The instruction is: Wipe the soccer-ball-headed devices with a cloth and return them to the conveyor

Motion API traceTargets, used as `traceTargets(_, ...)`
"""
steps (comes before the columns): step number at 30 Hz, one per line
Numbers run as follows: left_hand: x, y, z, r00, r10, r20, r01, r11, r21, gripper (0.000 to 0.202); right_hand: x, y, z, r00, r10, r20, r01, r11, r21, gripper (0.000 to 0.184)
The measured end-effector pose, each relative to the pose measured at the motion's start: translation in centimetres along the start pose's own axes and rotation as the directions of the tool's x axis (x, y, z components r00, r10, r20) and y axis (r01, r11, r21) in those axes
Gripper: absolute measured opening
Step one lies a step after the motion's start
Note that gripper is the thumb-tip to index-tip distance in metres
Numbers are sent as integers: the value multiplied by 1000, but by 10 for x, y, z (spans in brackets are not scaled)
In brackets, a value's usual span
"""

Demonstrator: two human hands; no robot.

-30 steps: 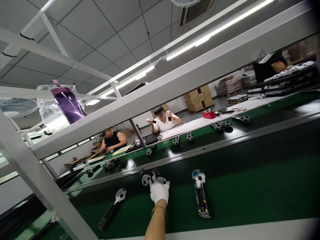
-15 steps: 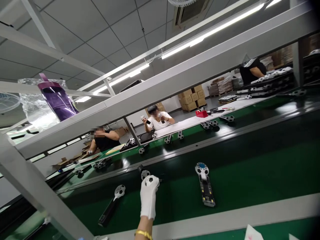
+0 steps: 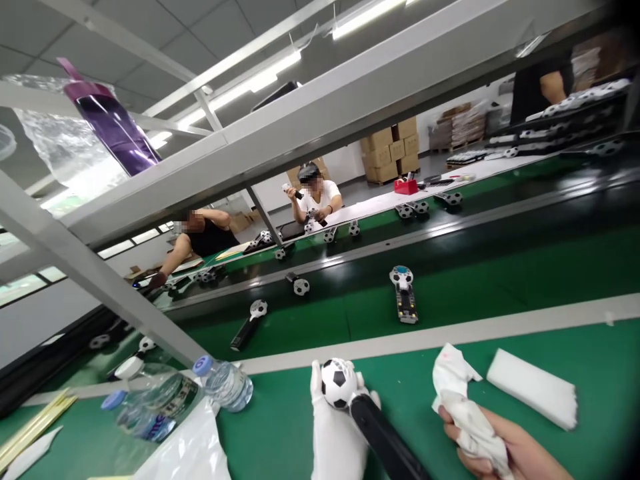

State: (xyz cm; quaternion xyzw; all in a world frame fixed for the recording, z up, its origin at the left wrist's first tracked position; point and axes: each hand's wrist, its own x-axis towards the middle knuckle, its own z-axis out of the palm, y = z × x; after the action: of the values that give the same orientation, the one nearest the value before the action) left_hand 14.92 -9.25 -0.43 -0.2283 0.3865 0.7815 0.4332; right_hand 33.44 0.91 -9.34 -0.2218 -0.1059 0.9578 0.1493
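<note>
My left hand [image 3: 337, 433], in a white glove, is turned palm up near the front middle, its fingers closed around a black-handled device with a soccer-ball head [image 3: 340, 383]. The black handle slants down to the right, out of the frame. My bare right hand [image 3: 500, 443] at the lower right grips a crumpled white tissue [image 3: 473, 427]. Just beyond it lies another crumpled white tissue piece [image 3: 450, 370], perhaps part of the same one. A folded white stack of tissues [image 3: 533, 387] lies on the green table to its right.
Beyond the pale ledge [image 3: 480, 333], similar devices lie on the green belt, one an opened device [image 3: 404, 297] with its inside showing. Plastic bottles [image 3: 225, 383] and a white plastic bag [image 3: 185, 447] are at left. A slanting metal post [image 3: 105, 273] stands there. Co-workers [image 3: 320, 197] sit across.
My left hand has come back from the belt to the near table with a soccer-ball device in it. My right hand with the tissue has come into view as the camera tilted down.
</note>
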Motion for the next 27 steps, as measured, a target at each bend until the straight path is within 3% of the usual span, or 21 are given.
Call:
traceTargets(3,-11,-14,-9,984,-173,36,170,982,81,61,-6,0,11,997,-63,-54,63,998,-11,10)
traceTargets(6,-18,-28,-20,964,-254,75,239,956,169,64,-7,-1,17,995,-79,-56,78,997,-7,9)
traceTargets(9,-19,-42,-29,938,-290,187,259,950,177,58,-7,-1,18,996,-78,-46,78,997,5,9)
traceTargets(11,-20,-50,-33,913,-270,304,227,959,172,49,-8,0,19,997,-75,-34,76,997,22,10)
traceTargets(15,-27,-62,-34,873,-158,461,28,961,276,17,-8,8,22,998,-58,-11,59,997,54,11)
traceTargets(19,-31,-71,-34,837,-174,520,-70,906,417,33,-8,6,27,998,-60,18,60,997,40,9)
traceTargets(22,-31,-78,-36,873,-184,452,-76,864,498,40,-10,-7,39,977,-211,26,213,973,-90,10)
traceTargets(24,-29,-84,-38,920,-163,356,-58,842,537,46,-12,-16,54,928,-369,52,367,880,-302,14)
traceTargets(25,-27,-86,-39,937,-149,316,-57,827,560,49,-13,-18,62,890,-448,89,438,781,-446,15)
traceTargets(26,-24,-88,-39,948,-126,292,-71,811,580,48,-14,-19,70,842,-517,155,497,632,-595,16)
traceTargets(27,-21,-90,-39,955,-93,283,-98,799,593,44,-14,-18,77,786,-559,264,547,430,-719,16)
